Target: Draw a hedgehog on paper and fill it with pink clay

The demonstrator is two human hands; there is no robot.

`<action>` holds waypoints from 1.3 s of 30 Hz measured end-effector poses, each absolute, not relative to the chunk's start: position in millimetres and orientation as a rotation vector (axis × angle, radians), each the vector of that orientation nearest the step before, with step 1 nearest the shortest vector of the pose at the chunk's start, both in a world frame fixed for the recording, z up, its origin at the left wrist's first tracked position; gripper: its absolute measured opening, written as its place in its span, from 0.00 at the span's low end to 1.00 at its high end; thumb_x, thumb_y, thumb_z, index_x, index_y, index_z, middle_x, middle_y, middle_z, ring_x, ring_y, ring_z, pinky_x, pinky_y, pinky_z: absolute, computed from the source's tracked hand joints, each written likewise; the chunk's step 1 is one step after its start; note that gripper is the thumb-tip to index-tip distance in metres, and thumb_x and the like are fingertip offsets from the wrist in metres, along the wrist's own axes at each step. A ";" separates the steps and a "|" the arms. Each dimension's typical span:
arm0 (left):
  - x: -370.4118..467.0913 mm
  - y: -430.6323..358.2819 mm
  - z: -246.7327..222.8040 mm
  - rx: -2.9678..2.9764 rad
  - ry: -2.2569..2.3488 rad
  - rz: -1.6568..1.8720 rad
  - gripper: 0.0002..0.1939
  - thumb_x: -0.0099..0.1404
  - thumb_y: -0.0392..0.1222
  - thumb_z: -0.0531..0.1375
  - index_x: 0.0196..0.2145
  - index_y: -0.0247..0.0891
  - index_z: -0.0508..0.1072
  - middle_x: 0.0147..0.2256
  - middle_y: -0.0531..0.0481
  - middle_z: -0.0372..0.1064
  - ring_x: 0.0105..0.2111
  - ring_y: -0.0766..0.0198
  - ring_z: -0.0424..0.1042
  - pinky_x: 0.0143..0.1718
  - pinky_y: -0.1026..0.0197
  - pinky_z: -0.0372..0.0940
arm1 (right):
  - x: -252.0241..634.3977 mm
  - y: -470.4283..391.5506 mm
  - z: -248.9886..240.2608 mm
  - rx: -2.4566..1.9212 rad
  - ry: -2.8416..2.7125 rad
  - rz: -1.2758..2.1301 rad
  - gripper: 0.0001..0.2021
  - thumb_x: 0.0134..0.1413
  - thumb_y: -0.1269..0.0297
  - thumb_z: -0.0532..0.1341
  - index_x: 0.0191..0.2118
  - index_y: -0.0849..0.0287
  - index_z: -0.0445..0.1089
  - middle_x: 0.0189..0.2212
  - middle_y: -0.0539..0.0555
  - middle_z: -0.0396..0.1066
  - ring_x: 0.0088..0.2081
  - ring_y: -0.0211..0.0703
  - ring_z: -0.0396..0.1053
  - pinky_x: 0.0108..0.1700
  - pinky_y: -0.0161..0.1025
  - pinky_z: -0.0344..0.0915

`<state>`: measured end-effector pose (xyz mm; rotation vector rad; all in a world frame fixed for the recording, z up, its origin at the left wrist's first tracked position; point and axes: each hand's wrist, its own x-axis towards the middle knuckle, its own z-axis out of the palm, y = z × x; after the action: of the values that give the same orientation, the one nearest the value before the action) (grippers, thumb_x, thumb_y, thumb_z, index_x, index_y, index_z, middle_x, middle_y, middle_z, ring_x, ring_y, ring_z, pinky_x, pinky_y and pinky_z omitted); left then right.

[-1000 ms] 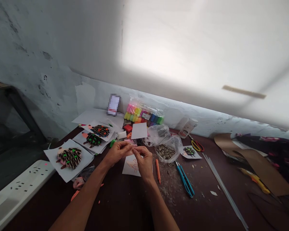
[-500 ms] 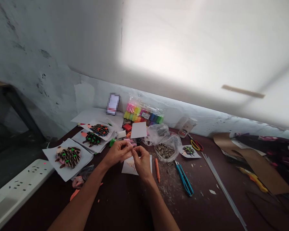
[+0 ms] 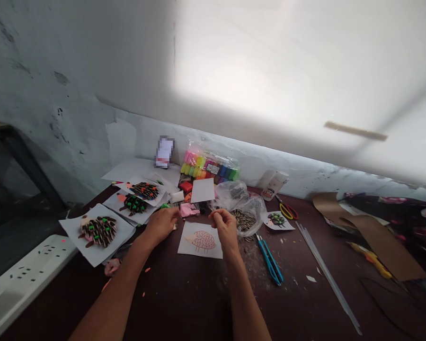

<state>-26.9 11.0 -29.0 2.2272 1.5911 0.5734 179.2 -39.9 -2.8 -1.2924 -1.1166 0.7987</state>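
A white card with a hedgehog drawn in orange-brown lies on the dark table between my hands. My left hand is at its upper left, fingers bent and closed; something small and pale shows under the fingertips, too small to name. Above the card's upper right, my right hand is pinched, and what it may hold is too small to make out. Pink clay lies just beyond the card, between the two hands. A plastic bag of striped seeds is right of my right hand.
Finished seed hedgehogs on paper lie at the left, near a power strip. Teal tweezers, scissors and clear sticks are at the right. Behind stand packed coloured clay, a phone and a bottle.
My hands have moved apart from their meeting point over the card, uncovering the drawing and pink clay. The orange pen seen right of the card is now out of sight.
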 end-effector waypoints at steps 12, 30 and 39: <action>-17.7 5.6 -21.5 2.464 1.599 0.734 0.13 0.65 0.35 0.53 0.36 0.38 0.78 0.38 0.41 0.74 0.43 0.50 0.70 0.47 0.50 0.64 | 211.5 -36.8 -11.6 -1.439 -1.037 0.663 0.09 0.43 0.59 0.60 0.23 0.59 0.69 0.20 0.47 0.68 0.21 0.36 0.59 0.25 0.34 0.56; -9.0 7.3 -35.8 2.369 1.549 0.821 0.18 0.65 0.31 0.50 0.43 0.38 0.79 0.48 0.42 0.74 0.47 0.54 0.71 0.51 0.54 0.65 | 211.1 -34.1 -29.1 -1.578 -1.166 0.393 0.12 0.51 0.58 0.56 0.33 0.59 0.73 0.28 0.53 0.75 0.27 0.42 0.67 0.31 0.36 0.60; -6.1 1.9 -38.0 2.492 1.592 0.632 0.17 0.65 0.34 0.53 0.45 0.41 0.79 0.48 0.41 0.74 0.46 0.51 0.70 0.47 0.50 0.63 | 202.0 -38.6 -23.7 -1.620 -1.283 0.391 0.18 0.58 0.54 0.54 0.23 0.57 0.71 0.19 0.51 0.71 0.23 0.41 0.65 0.29 0.36 0.57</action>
<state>-6.1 1.9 -38.0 2.4920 1.5919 0.6323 202.0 -38.6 -23.7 -1.6201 -1.2826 0.3913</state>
